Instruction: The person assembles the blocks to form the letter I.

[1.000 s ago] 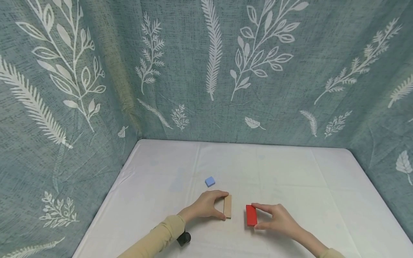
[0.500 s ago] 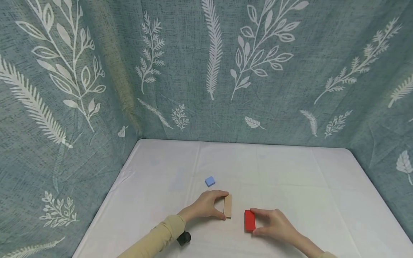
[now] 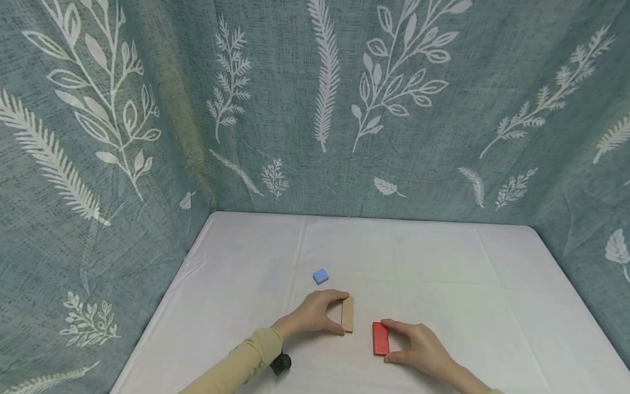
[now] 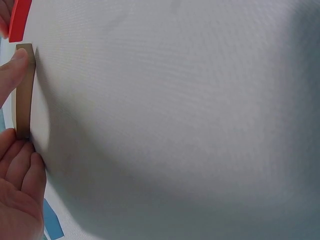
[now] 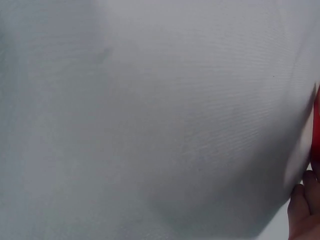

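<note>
My left hand [image 3: 315,313] pinches a tan wooden block [image 3: 347,314] by its two short ends, thumb at the near end and fingers at the far one. In the left wrist view the same block [image 4: 24,95] stands between thumb and fingertips, close over the white cloth. To the right, my right hand [image 3: 418,346] holds a red rectangular block [image 3: 380,339] the same way, end to end. Only a sliver of the red block [image 5: 316,135] shows at the right wrist view's edge. A small gap separates the two blocks in the head view.
A small blue block [image 3: 320,276] lies beyond my left hand. The white-covered table [image 3: 443,262] is bounded by a leaf-patterned green curtain [image 3: 295,109] at the back and sides. A black device [image 3: 281,364] sits at my left wrist.
My right hand has brought the red block a little toward me and slightly left. The left hand and the tan block keep their place.
</note>
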`<state>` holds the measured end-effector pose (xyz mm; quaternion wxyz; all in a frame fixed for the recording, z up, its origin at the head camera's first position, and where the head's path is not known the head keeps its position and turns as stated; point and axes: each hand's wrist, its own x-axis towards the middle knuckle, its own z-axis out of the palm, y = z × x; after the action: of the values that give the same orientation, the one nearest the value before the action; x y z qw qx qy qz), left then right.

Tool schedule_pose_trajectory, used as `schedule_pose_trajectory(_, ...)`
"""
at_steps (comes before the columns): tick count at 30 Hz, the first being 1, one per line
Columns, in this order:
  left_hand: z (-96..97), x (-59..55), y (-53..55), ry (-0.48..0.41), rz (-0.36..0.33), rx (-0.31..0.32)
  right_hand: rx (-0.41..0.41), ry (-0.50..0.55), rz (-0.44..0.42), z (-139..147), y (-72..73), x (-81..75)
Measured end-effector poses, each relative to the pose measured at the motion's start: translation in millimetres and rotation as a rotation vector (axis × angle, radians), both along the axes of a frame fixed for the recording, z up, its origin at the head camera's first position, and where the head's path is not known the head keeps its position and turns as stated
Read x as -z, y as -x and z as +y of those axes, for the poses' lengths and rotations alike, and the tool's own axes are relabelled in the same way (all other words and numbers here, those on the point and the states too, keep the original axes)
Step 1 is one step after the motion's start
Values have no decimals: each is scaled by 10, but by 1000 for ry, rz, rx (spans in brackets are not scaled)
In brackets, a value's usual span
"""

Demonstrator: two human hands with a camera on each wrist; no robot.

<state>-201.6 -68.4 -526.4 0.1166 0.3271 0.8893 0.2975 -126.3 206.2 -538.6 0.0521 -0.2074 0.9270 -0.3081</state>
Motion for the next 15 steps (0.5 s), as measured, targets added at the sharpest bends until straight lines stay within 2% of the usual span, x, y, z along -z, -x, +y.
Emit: schedule_pose_trajectory(15, 11, -14, -15, 0, -21, -15, -5, -5, 5, 0, -12, 19)
